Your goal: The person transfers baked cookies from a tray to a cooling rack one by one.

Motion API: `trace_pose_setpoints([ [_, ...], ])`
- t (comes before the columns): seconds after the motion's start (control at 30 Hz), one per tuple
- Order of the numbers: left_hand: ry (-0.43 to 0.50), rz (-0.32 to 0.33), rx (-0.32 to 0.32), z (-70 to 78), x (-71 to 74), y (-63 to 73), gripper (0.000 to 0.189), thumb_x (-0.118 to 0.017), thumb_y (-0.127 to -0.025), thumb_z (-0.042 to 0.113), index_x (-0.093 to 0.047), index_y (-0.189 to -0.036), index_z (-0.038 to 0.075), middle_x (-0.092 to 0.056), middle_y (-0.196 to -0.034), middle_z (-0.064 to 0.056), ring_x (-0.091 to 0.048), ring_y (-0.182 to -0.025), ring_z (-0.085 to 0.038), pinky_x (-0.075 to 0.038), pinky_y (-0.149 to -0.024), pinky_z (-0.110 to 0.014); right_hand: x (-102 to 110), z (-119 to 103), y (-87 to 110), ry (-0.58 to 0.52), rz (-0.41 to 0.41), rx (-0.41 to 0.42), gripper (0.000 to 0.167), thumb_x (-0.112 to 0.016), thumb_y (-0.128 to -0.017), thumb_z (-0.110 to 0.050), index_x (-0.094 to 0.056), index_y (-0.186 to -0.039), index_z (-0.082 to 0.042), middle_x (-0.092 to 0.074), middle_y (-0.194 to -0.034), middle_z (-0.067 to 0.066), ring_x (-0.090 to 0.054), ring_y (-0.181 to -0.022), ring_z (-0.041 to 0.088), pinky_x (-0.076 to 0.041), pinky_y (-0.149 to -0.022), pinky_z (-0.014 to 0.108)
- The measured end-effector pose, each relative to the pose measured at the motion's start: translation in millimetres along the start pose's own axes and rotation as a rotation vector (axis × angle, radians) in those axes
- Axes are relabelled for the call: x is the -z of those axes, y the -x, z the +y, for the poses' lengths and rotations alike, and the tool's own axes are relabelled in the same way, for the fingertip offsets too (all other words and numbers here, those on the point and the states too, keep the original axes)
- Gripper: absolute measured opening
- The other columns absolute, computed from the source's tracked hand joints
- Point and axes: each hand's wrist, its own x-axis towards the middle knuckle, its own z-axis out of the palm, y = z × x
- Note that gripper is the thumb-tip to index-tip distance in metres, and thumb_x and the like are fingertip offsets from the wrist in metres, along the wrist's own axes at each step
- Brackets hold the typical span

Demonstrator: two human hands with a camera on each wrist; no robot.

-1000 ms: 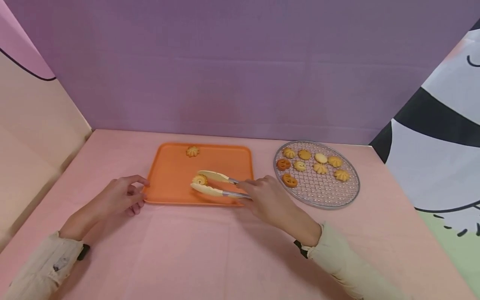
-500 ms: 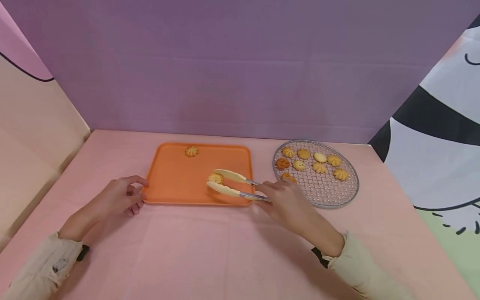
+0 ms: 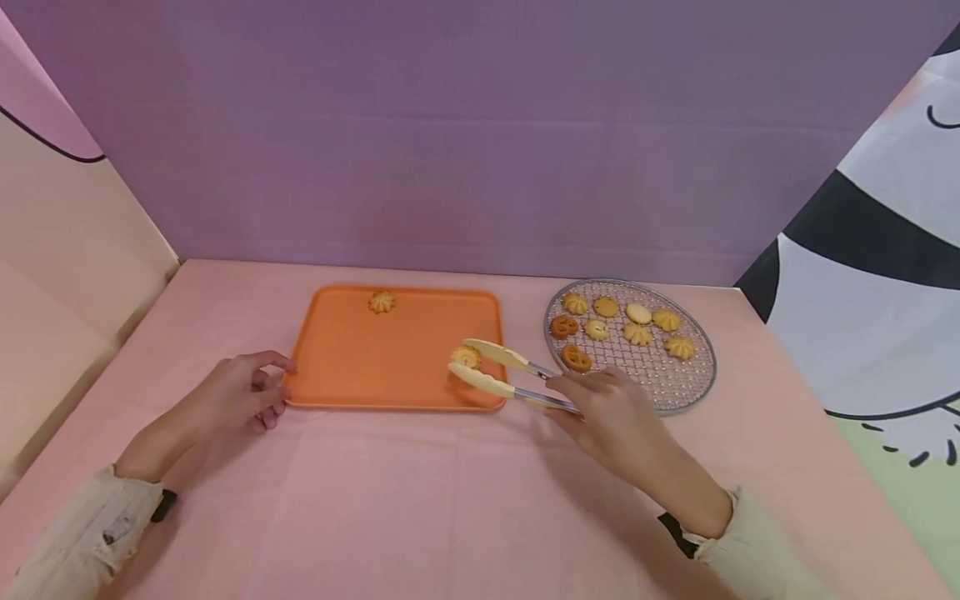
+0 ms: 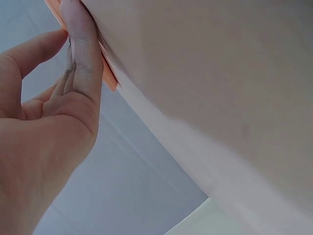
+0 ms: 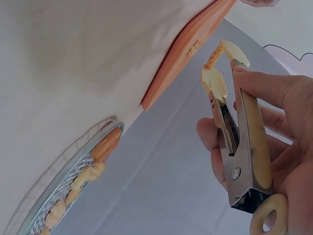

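Note:
My right hand grips a pair of tongs, steel with cream tips. Between the tips is a round, ridged cookie, over the right part of the orange tray. The right wrist view shows that cookie edge-on between the tips, raised off the tray. My left hand lies at the tray's left edge, its index finger and thumb touching the rim. In the left wrist view the fingers partly hide the tray edge. Another flower-shaped cookie lies by the tray's back rim.
To the right of the tray stands a round wire mesh rack with several cookies on it, among them a pretzel-shaped one near its left rim. A pink cloth covers the table. Behind rises a purple backdrop.
My right hand has moved right with the tongs, carrying the ridged cookie from the tray's middle toward its right side. The left hand has stayed at the rim.

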Motion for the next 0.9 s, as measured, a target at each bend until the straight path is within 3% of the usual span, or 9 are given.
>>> trace_pose_setpoints([
  [0.23, -0.001, 0.000, 0.009, 2.1, 0.2, 1.2, 0.037, -0.065, -0.093, 0.000, -0.053, -0.128, -0.006, -0.065, -0.070, -0.009, -0.063, -0.059, -0.022, -0.058, -0.055, -0.033, 9.2, 2.2, 11.5, 0.009, -0.028, -0.081, 0.033, -0.088, -0.074, -0.019, -0.075, -0.103, -0.009, -0.076, -0.096, 0.008, -0.072, -0.081, 0.025, -0.055, -0.074, 0.044],
  [0.9, -0.010, -0.002, 0.003, 1.8, -0.1, 0.5, 0.037, -0.066, -0.093, 0.001, -0.053, -0.127, -0.006, -0.066, -0.070, -0.008, -0.063, -0.058, -0.021, -0.058, -0.055, -0.032, 28.9, 24.4, 50.1, 0.061, 0.096, -0.100, 0.044, -0.088, -0.067, -0.014, -0.074, -0.108, -0.009, -0.075, -0.094, 0.009, -0.071, -0.075, 0.027, -0.054, -0.067, 0.046],
])
